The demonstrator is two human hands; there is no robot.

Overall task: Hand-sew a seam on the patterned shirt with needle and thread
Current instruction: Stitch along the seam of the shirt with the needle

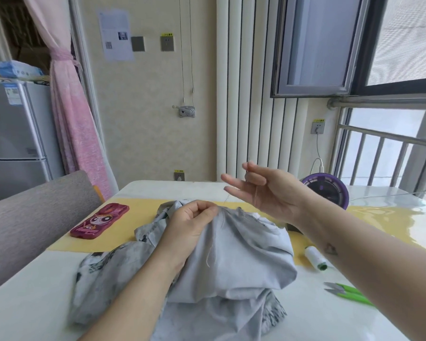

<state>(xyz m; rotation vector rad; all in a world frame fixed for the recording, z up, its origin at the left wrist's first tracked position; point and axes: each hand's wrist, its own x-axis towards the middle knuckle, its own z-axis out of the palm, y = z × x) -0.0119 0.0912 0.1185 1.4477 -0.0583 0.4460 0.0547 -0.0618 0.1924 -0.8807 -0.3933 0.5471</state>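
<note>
shirt [231, 262] lies bunched on table [35, 303]: soft, light, likely to slip and pucker. left hand [194, 225] pinches its seam edge. right hand [266, 190], raised, pinches thread [255, 195]. best held close beside the seam.

Red case [100, 220], purple fan [326, 190], fridge [12, 134], pink curtain [71, 107]

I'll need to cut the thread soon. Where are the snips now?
The green-handled thread snips lie on the white table at the right, beside the right forearm, nearer the camera than the white thread spool.
</note>
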